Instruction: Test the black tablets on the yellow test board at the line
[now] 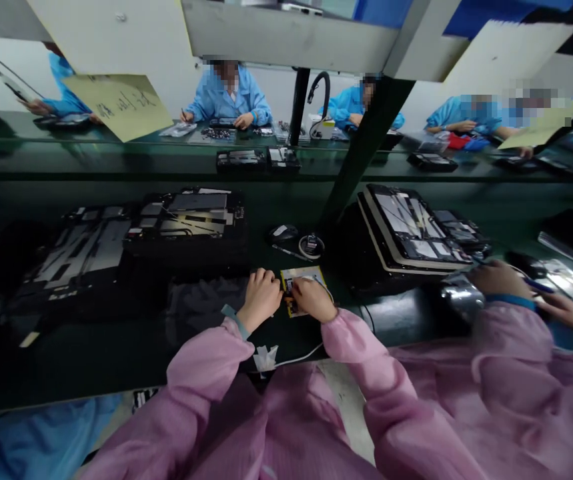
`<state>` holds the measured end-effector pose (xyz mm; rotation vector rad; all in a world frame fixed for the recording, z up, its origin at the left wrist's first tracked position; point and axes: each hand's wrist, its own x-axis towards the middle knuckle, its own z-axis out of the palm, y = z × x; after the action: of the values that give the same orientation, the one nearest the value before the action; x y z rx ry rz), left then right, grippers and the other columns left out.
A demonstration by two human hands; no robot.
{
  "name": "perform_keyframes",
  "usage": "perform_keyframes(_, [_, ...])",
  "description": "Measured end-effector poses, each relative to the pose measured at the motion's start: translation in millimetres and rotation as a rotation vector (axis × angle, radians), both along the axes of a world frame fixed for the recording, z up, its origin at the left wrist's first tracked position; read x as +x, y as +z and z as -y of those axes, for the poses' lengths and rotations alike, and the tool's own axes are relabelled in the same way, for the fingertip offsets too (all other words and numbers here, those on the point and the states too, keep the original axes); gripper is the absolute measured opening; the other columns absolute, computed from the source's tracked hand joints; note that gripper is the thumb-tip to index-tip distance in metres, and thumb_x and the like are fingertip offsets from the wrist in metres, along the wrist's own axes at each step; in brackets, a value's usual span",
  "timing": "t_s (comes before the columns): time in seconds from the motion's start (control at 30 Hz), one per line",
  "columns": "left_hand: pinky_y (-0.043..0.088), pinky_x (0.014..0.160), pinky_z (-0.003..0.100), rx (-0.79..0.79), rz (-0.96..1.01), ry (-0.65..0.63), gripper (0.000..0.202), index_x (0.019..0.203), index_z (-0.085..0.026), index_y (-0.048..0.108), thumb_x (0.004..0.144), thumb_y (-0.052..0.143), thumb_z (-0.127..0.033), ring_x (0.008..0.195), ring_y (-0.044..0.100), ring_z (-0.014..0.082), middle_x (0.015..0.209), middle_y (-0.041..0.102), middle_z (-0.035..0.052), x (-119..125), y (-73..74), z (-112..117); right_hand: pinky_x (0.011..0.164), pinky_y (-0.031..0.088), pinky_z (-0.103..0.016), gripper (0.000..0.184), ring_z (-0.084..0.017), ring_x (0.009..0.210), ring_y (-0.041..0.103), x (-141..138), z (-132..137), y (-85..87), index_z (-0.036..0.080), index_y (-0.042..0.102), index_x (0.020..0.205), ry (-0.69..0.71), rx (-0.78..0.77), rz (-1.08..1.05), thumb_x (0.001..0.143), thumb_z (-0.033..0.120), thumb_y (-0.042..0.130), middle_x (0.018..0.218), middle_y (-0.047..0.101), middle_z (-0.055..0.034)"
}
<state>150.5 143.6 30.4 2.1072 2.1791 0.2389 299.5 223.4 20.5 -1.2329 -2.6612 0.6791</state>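
Note:
A small flat panel with yellow edges and a pale surface [302, 273] lies on the dark green bench in front of me. My left hand [263, 297] is at its left edge, fingers curled and pressed together; whatever they grip is hidden. My right hand [315, 299] rests over the panel with its fingers bent into a pinch, and their tips cover what they hold. A dark cloth-like pad [201, 307] lies left of my left hand. Below the panel, a white cable [299, 358] runs to a crumpled whitish piece [265, 359] near the bench edge.
Stacks of opened tablet-like devices stand left [186, 217] and right [409, 223]. A black mouse [283, 234] and a tape roll [311, 246] sit beyond the panel. A co-worker's hand [500, 280] works at the right. A green post [361, 147] rises ahead; people in blue sit opposite.

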Motion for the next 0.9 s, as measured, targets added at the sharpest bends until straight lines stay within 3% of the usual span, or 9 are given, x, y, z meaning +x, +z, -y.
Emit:
perform_keyframes(0.13, [0.038,0.091,0.043,0.069,-0.003,-0.05,0.018,0.092,-0.015,0.068,0.084,0.052,-0.017,0.11,0.048,0.0291,0.11,0.061,0.015,3,-18.1,4,0.09,0.04,-0.042,0.023,-0.031,0.105,0.056,-19,22,-1.8,0.013,0.067,0.098,-0.067,0.136,0.128,0.085,0.025,0.052,0.106,0.065,-0.0191])
perform_keyframes(0.33, [0.038,0.094,0.042,0.123,-0.031,-0.059,0.022,0.095,-0.014,0.069,0.083,0.05,-0.016,0.114,0.049,0.0292,0.118,0.061,0.0147,0,-30.6,7,0.092,0.039,-0.046,0.032,-0.032,0.11,0.053,-26,30,-1.4,0.016,0.069,0.104,-0.142,0.193,0.252,0.082,0.033,0.055,0.118,0.061,-0.0152])
perform_keyframes(0.57, [0.038,0.096,0.041,0.091,-0.086,-0.065,0.029,0.097,-0.017,0.071,0.084,0.044,-0.017,0.118,0.049,0.0285,0.126,0.06,0.0124,2,-31.8,10,0.094,0.039,-0.048,0.035,-0.031,0.109,0.055,-31,32,0.4,0.016,0.069,0.105,-0.189,0.185,0.308,0.083,0.038,0.053,0.116,0.063,-0.0129])
perform_keyframes(0.73, [0.037,0.095,0.041,0.052,-0.102,-0.054,0.034,0.102,-0.019,0.071,0.081,0.044,-0.016,0.121,0.048,0.0287,0.13,0.058,0.0104,2,-30.7,10,0.095,0.039,-0.051,0.043,-0.033,0.11,0.057,-34,30,0.8,0.014,0.069,0.105,-0.202,0.142,0.326,0.081,0.046,0.056,0.121,0.062,-0.0146])
perform_keyframes(0.9, [0.036,0.097,0.043,0.037,-0.094,-0.053,0.038,0.105,-0.02,0.071,0.079,0.044,-0.016,0.123,0.047,0.0303,0.132,0.057,0.0101,3,-34.7,9,0.1,0.035,-0.054,0.045,-0.034,0.115,0.055,-38,28,0.5,0.012,0.066,0.109,-0.222,0.093,0.335,0.079,0.045,0.06,0.122,0.061,-0.0174])
